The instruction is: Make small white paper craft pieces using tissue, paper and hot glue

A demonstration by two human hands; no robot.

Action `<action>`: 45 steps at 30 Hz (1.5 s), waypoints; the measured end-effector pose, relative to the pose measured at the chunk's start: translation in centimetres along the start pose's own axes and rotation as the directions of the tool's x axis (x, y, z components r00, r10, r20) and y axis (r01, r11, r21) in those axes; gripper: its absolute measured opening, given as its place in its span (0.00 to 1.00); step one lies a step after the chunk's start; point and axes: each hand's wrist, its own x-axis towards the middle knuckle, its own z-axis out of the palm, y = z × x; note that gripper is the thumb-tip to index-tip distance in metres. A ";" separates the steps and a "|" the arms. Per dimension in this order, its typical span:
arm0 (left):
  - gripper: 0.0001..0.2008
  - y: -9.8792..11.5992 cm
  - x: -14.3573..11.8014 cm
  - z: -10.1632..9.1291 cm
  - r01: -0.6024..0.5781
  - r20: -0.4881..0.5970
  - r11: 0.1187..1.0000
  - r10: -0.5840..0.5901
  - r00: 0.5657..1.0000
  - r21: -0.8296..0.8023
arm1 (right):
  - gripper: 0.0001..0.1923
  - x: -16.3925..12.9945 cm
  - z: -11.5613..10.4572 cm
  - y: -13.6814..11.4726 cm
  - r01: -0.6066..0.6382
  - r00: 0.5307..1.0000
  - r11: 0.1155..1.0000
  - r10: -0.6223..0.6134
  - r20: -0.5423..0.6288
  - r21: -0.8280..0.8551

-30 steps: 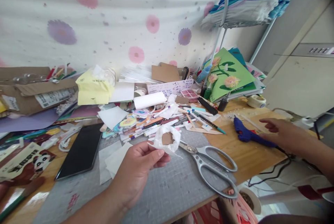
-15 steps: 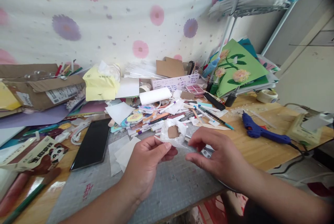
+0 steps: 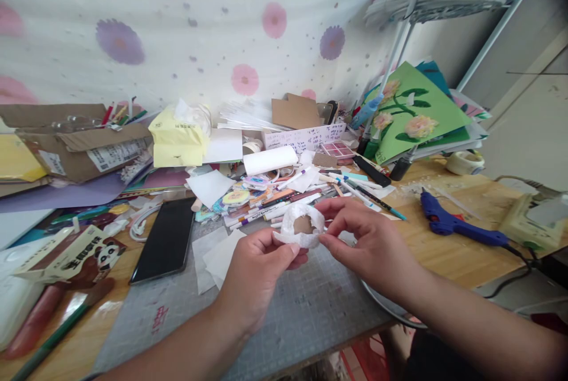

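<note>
A small white tissue-paper ring [image 3: 302, 225] with a brown card centre is held up over the grey cutting mat [image 3: 284, 310]. My left hand [image 3: 255, 274] pinches its lower left edge. My right hand [image 3: 368, 245] pinches its right side between thumb and fingers. Both hands are above the mat's near middle. Silver scissors lie under my right hand, mostly hidden.
A blue glue gun [image 3: 448, 222] lies on the wooden table at right, near a tape roll [image 3: 464, 162]. A black phone [image 3: 166, 240] rests left of the mat. Markers and paper scraps [image 3: 266, 191], a yellow tissue pack [image 3: 180, 135], a cardboard box [image 3: 75, 144] and a green flower card [image 3: 412, 115] crowd the back.
My right hand left the glue gun, came across to the middle and took hold of the paper ring's right side. The ring's edge has been folded in closer around the brown centre.
</note>
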 end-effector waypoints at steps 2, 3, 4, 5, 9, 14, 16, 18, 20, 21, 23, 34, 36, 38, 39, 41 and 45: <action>0.02 0.0 -0.1 0.0 0.008 0.011 1.000 -0.008 1.000 0.001 | 0.08 0.0 0.0 0.1 -0.057 0.998 0.998 0.056 0.027 0.036; 0.02 0.1 -0.1 0.0 0.011 0.015 1.000 -0.011 1.000 0.001 | 0.08 0.0 0.0 0.1 -0.073 0.997 0.997 0.072 0.034 0.039; 0.02 0.1 -0.2 0.0 0.015 0.016 1.000 -0.015 1.000 0.000 | 0.09 0.0 -0.1 0.0 -0.082 0.996 0.996 0.081 0.033 0.038; 0.03 0.2 -0.2 0.0 0.018 0.016 1.000 -0.018 1.000 0.000 | 0.09 0.0 -0.1 0.0 -0.090 0.995 0.995 0.089 0.036 0.033; 0.03 0.4 -0.1 0.2 0.019 0.020 1.000 -0.020 1.000 0.005 | 0.09 0.1 -0.3 -0.4 -0.174 0.981 0.984 0.171 0.091 0.023; 0.02 0.5 0.0 0.2 0.012 0.044 0.999 -0.013 0.999 0.033 | 0.07 0.0 -0.2 -0.3 -0.287 0.956 0.946 0.272 0.113 0.153; 0.02 0.5 0.0 0.1 0.013 0.044 0.999 -0.014 0.999 0.030 | 0.08 0.0 -0.3 -0.1 -0.315 0.947 0.921 0.289 0.143 0.227; 0.02 0.5 0.1 0.0 0.022 0.042 1.000 -0.022 0.999 0.021 | 0.09 0.0 -0.4 0.1 -0.346 0.935 0.895 0.302 0.187 0.282; 0.02 0.5 0.1 -0.1 0.032 0.042 0.999 -0.033 0.999 0.007 | 0.09 0.0 -0.6 0.2 -0.370 0.925 0.875 0.314 0.217 0.313; 0.02 0.5 0.1 -0.1 0.035 0.045 0.999 -0.035 0.998 0.002 | 0.09 0.0 -0.6 0.3 -0.379 0.920 0.867 0.318 0.228 0.322; 0.03 0.5 0.1 -0.2 0.033 0.056 0.999 -0.032 0.998 -0.008 | 0.09 0.0 -0.7 0.4 -0.389 0.915 0.863 0.321 0.245 0.324; 0.07 0.7 0.2 -0.1 -0.094 0.047 0.978 0.086 0.995 0.187 | 0.13 -0.8 -2.0 0.9 -0.273 0.955 0.895 0.206 0.215 0.352; 0.06 0.7 0.1 -0.1 -0.156 0.022 0.920 0.158 0.987 0.360 | 0.13 -0.8 -2.5 0.5 -0.141 0.986 0.958 0.113 0.124 0.248; 0.05 0.8 -0.1 0.0 -0.229 0.022 0.836 0.251 0.968 0.498 | 0.13 -0.8 -2.6 -0.3 0.003 0.996 0.992 -0.015 0.089 0.129; 0.05 0.7 -0.2 0.0 -0.268 0.038 0.790 0.297 0.954 0.551 | 0.12 -0.8 -2.5 -0.7 0.059 0.994 0.995 -0.066 0.088 0.077; 0.04 0.6 -0.5 0.1 -0.344 0.085 0.697 0.378 0.922 0.629 | 0.10 -0.7 -2.1 -1.4 0.104 0.991 0.994 -0.105 0.087 0.014; 0.04 0.5 -0.9 0.1 -0.448 0.165 0.531 0.497 0.852 0.719 | 0.05 -0.5 -1.3 -2.1 0.047 0.997 0.999 -0.048 0.060 0.016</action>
